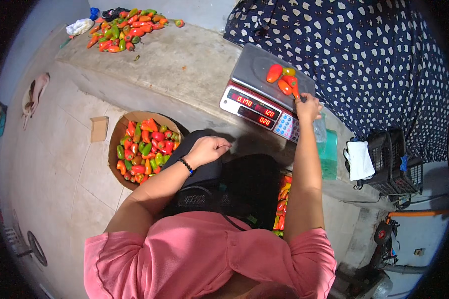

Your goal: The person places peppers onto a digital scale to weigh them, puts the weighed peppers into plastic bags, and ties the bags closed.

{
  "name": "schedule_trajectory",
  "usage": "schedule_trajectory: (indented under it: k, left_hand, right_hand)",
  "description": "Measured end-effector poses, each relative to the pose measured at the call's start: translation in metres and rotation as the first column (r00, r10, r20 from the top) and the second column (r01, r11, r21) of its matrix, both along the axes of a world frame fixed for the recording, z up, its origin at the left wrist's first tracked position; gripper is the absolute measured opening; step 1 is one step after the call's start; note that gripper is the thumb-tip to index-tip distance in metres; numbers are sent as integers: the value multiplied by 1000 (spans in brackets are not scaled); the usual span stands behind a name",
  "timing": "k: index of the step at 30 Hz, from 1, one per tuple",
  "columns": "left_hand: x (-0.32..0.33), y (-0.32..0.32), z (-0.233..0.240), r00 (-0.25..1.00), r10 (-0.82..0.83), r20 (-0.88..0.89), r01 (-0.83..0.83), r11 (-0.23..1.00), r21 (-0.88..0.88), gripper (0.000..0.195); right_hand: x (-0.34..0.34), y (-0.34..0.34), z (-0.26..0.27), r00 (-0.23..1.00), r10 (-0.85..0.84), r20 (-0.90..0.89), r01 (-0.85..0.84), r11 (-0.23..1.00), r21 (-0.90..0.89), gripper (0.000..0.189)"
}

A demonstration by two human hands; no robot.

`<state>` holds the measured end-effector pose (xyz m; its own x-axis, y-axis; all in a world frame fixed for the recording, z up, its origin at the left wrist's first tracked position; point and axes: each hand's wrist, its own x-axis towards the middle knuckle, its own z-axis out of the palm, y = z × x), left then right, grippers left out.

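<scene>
A digital scale (260, 109) with lit red displays sits on a concrete ledge. On its grey weighing plate (254, 61) lie a large red pepper (274, 73), a yellow-green pepper (289, 71) and an orange pepper (284, 87). My right hand (309, 107) reaches over the keypad and pinches the tip of a red-orange pepper (294, 86) at the plate's front edge. Below that hand hangs a clear plastic bag (320, 129). My left hand (208, 149) rests over my dark-clothed knee, fingers curled together, with nothing seen in it.
Left of my leg stands a cardboard container (114, 159) of mixed peppers. A pepper pile (129, 30) lies along the ledge. More peppers (281, 203) show beneath my right arm. Black plastic crates (385, 160) and a patterned curtain (344, 63) are at right. An animal (35, 95) lies on the floor.
</scene>
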<state>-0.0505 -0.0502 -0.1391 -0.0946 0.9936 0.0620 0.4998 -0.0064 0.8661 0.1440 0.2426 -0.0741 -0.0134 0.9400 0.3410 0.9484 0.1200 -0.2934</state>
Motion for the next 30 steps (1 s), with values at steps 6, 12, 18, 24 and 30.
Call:
schedule_trajectory:
  k: [6,12,18,24,30]
  left_hand:
    - [0,0,-3,1000,5,-23,-5,1000,15,21]
    - [0,0,-2,1000,10,-22,-10,1000,-1,20]
    - [-1,1,-4,1000,-8,-28,8,1000,5,19]
    - [-1,1,-5,999,-7,-54,9,999,34,19]
    - [0,1,-3,999,4,-47,-3,1000,28,20]
  right_hand:
    - [-10,-9,2,999,49,4,-49,998,45,37]
    - [-20,-13,0,998,58,21,-59,998,36,49]
    - [-28,-12,-6,995,81,57,-87,989,122,43]
    - [-20,-8,-19,981,175,-89,-158,973,168,38]
    - [-16,-10,-26,961,231,-151,-194,955,226,34]
